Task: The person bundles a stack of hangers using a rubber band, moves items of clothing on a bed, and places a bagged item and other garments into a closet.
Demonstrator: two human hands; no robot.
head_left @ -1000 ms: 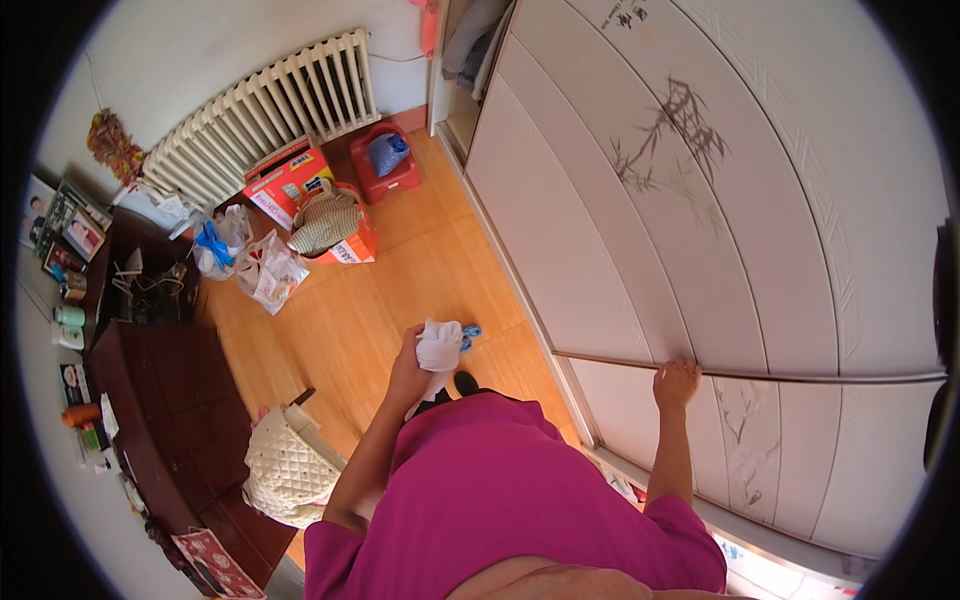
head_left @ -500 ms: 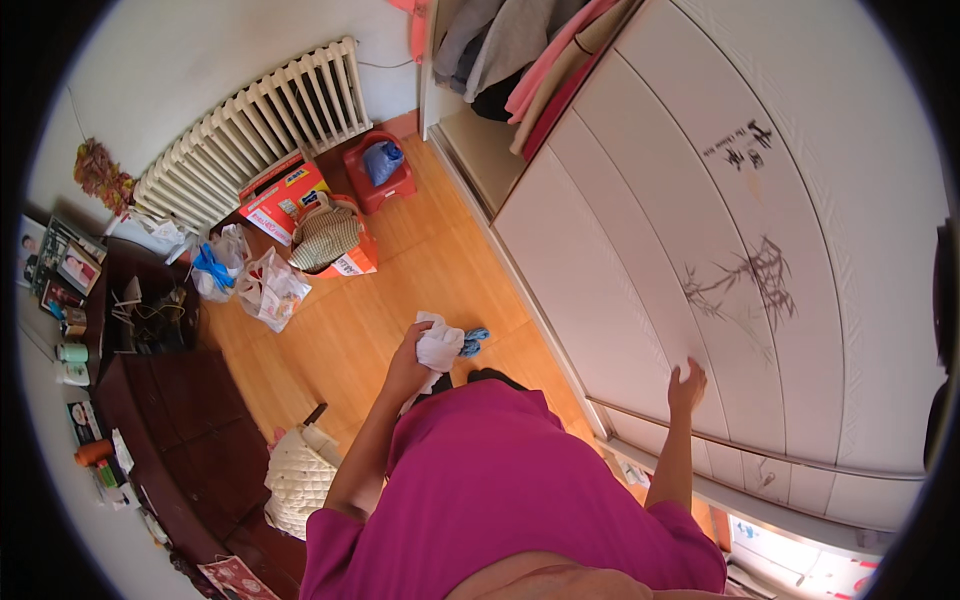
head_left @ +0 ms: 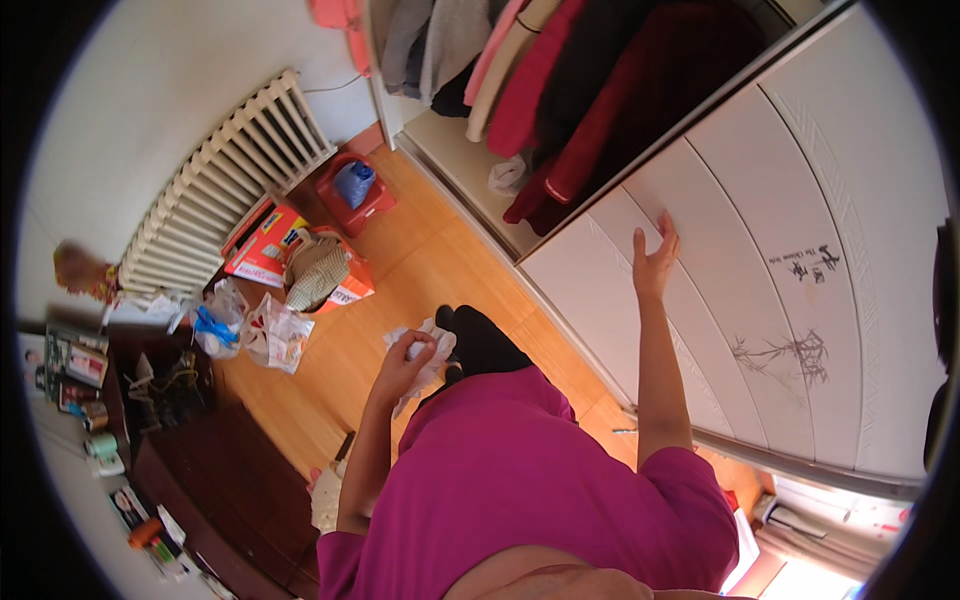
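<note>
A crumpled white cloth is gripped in my left hand, low in front of my body, and its loose edges hang out around the fingers. My right hand reaches forward with fingers apart against the white sliding wardrobe door, which carries a bamboo drawing. Beyond that door's edge the wardrobe stands partly uncovered. Inside hang several garments in grey, pink, beige, black and dark red. A small white bundle lies on the wardrobe floor below them.
Along the left wall are a radiator, a red stool with a blue bag, an orange box holding cloth, and plastic bags. A dark wooden cabinet stands at the near left.
The wardrobe door has slid right, and more hanging clothes show. My right hand has moved forward onto the door panel. The blue item beside the white cloth no longer shows.
</note>
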